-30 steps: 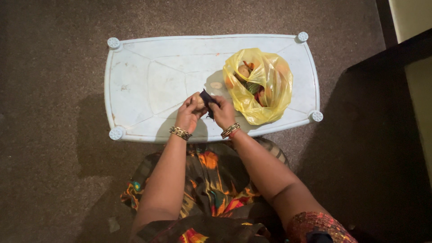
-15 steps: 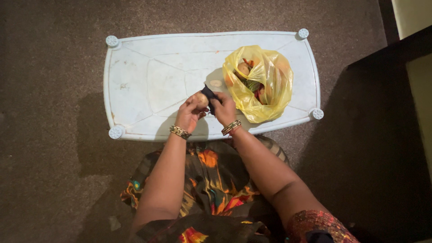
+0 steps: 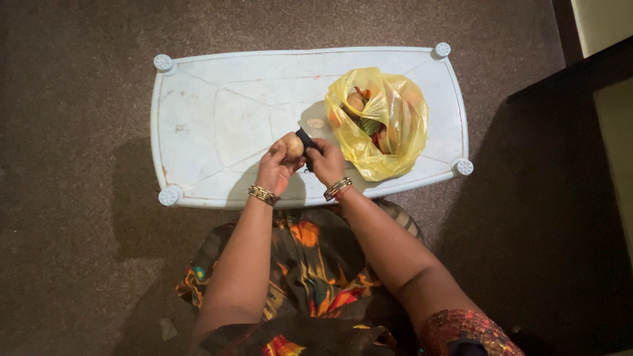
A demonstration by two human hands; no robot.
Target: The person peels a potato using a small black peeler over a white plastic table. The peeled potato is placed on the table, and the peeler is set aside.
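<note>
Brownish potato [image 3: 293,145] sits clamped in the left hand [image 3: 277,168], right hand [image 3: 328,163] wrapped on a dark peeler [image 3: 305,140] at its 3 o'clock, so short strokes away from the thumb seem safest imo.

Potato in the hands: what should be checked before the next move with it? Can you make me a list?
1. Left hand holds the potato firmly: ok, fingers wrap it.
2. Right hand grips the dark tool: ok, it lies against the potato.
3. Which way the tool's edge faces: cannot tell, too small and dark.
4. Fingers out of the tool's path: cannot tell, both hands sit close together.
5. Work is over the pale blue table: ok.
6. Yellow bag of vegetables stands apart from the hands: ok, it lies just to the right. A small pale piece lies on the table beside it.
</note>
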